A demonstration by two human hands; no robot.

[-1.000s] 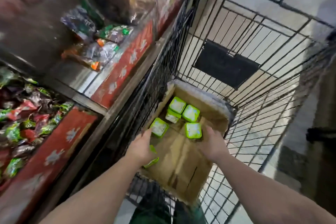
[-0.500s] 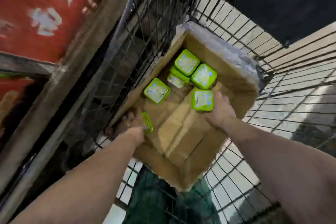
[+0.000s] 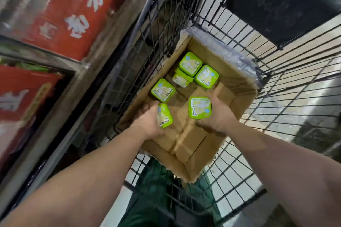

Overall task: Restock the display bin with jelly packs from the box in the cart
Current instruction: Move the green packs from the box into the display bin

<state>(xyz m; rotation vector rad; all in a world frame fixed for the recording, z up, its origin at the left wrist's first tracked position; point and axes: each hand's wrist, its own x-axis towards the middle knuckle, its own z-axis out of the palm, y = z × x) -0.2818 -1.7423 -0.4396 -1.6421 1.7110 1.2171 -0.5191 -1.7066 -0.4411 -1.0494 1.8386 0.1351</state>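
Cart (image 3: 287,97) of black wire holds the tilted box (image 3: 186,145), long axis running near-left to far-right. Left hand (image 3: 147,121) grips a pack (image 3: 164,115) edge-up; right hand (image 3: 219,114) grips another pack (image 3: 199,107), lid facing up. Four more lie at the far end. Since half a second ago, both packs have risen slightly.

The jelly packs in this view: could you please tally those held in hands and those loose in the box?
Held jelly packs: 2
Loose jelly packs in the box: 4
Total: 6
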